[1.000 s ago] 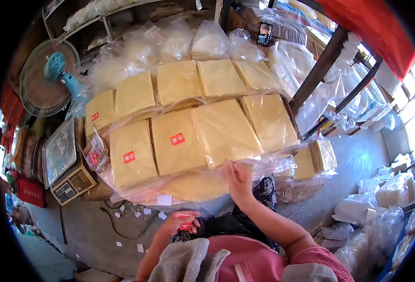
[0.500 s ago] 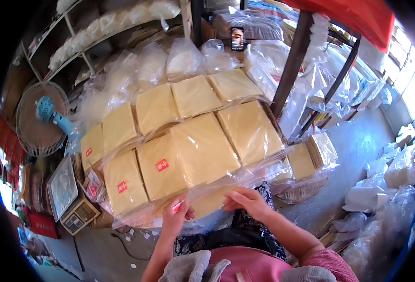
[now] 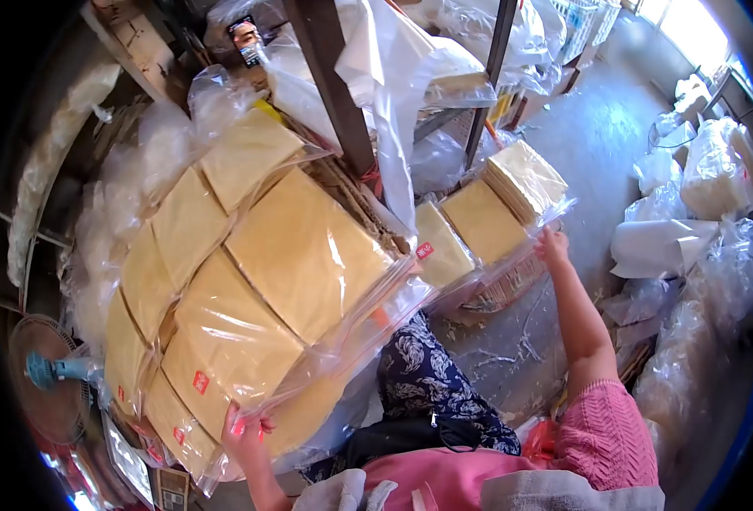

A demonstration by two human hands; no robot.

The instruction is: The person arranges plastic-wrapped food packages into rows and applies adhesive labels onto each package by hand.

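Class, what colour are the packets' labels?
The labels are red with pale markings; best view: head.

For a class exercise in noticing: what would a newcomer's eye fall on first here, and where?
Probably the broad spread of tan packets under clear plastic, filling the left and centre, a few bearing small red labels. Next, perhaps, the right hand, stretched out to the edge of a smaller packet group on the right. A lit phone also stands out at upper left.
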